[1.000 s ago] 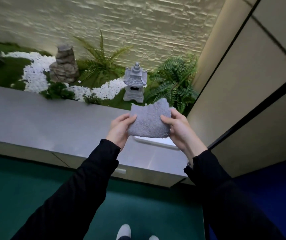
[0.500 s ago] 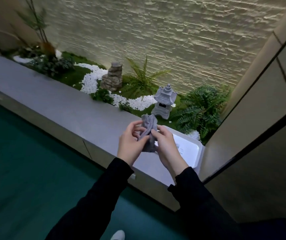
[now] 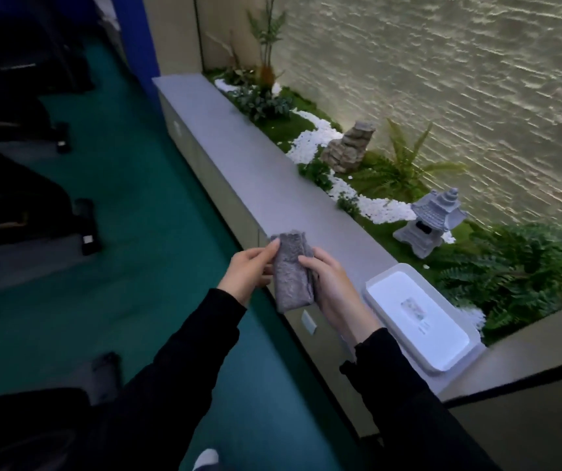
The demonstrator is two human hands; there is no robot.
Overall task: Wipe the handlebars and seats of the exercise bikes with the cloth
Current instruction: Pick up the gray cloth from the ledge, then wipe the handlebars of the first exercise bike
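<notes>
A grey fluffy cloth (image 3: 292, 273), folded into a narrow strip, hangs upright between both hands in front of me. My left hand (image 3: 247, 271) pinches its left edge near the top. My right hand (image 3: 327, 283) grips its right side with the thumb across the front. Dark bases of exercise bikes (image 3: 18, 202) stand on the green floor at the far left; their handlebars and seats are out of view.
A long grey ledge (image 3: 256, 171) runs diagonally past my hands, with a white tray (image 3: 419, 321) on its near end. Behind it lie plants, white pebbles, a stone lantern (image 3: 429, 222) and a lit stone wall. A dark bike part (image 3: 28, 430) fills the lower left.
My view has swung left, bringing the bike bases and more floor into sight. The cloth went from spread flat, to bunched, to a folded strip held by both hands.
</notes>
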